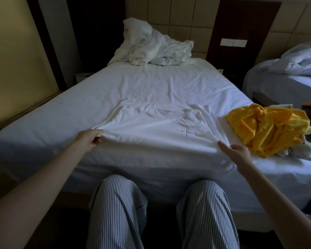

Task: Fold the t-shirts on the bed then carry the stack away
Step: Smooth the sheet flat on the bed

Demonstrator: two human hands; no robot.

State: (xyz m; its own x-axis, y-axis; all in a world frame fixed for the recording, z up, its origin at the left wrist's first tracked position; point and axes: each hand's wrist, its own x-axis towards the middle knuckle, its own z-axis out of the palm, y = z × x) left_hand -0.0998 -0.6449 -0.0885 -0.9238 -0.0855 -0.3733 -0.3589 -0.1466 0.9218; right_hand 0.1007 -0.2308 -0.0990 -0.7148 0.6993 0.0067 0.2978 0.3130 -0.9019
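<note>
**Holding a white t-shirt flat at the foot of the bed**

From the head camera, the white t-shirt [160, 126] lies spread front-up on the near end of the bed [133, 83], its small dark chest print showing. The left hand [90, 139] pinches the shirt's left edge, with cloth bunched between thumb and curled fingers. The right hand [237, 153] rests at the shirt's right edge, forefinger stretched along the fabric; I cannot tell whether it grasps the cloth. A crumpled yellow t-shirt [266, 128] lies just right of the white one. A rumpled white duvet [151, 49] sits by the headboard. Striped trousers [118, 203] fill the foreground.
</note>
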